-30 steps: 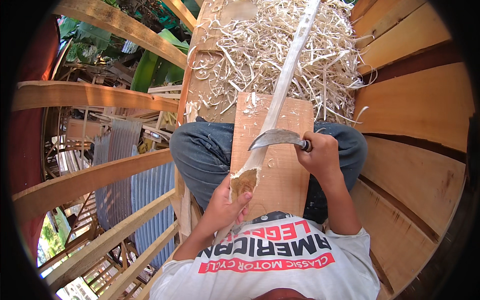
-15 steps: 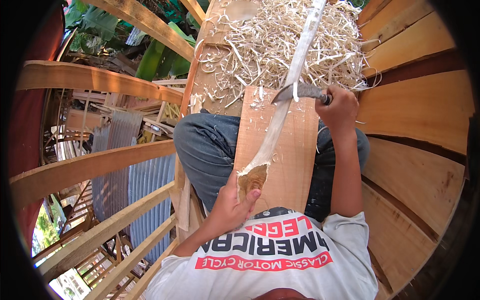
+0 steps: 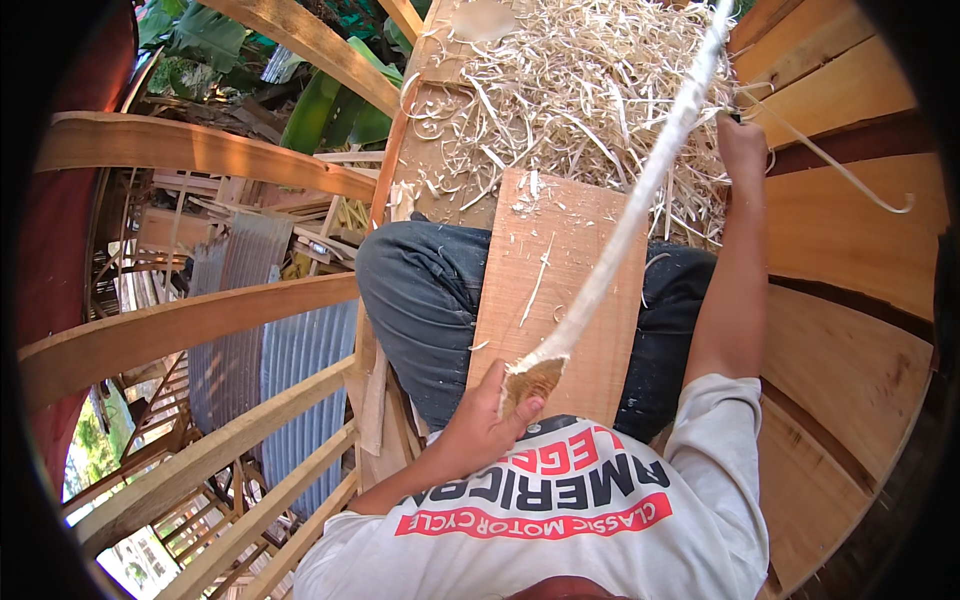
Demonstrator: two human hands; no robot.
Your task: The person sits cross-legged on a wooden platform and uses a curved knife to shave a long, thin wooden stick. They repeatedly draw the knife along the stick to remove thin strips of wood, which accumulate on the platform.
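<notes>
A long pale stick [image 3: 655,180], whittled smooth, runs from my lap up past the top edge, slanting to the right. Rough brown bark [image 3: 537,383] covers its near end. My left hand [image 3: 488,418] is closed round that end, thumb on the bark. Beyond my right knee, my right hand [image 3: 742,148] grips the dark handle [image 3: 735,117] of a curved knife, beside the far part of the stick. Its blade is hard to make out against the shavings. Under the stick, a flat wooden board [image 3: 525,270] rests across my lap.
Curly wood shavings [image 3: 560,100] are heaped on the planks ahead. One long shaving [image 3: 850,170] curls out beside my right wrist. Wooden slats [image 3: 855,230] form a wall close on my right. A wooden railing [image 3: 200,310] stands to the left, corrugated sheets [image 3: 305,390] beyond it.
My right hand with the knife has moved away from me and to the right, along the stick. The stick's far end has swung right. A thin shaving now lies on the board.
</notes>
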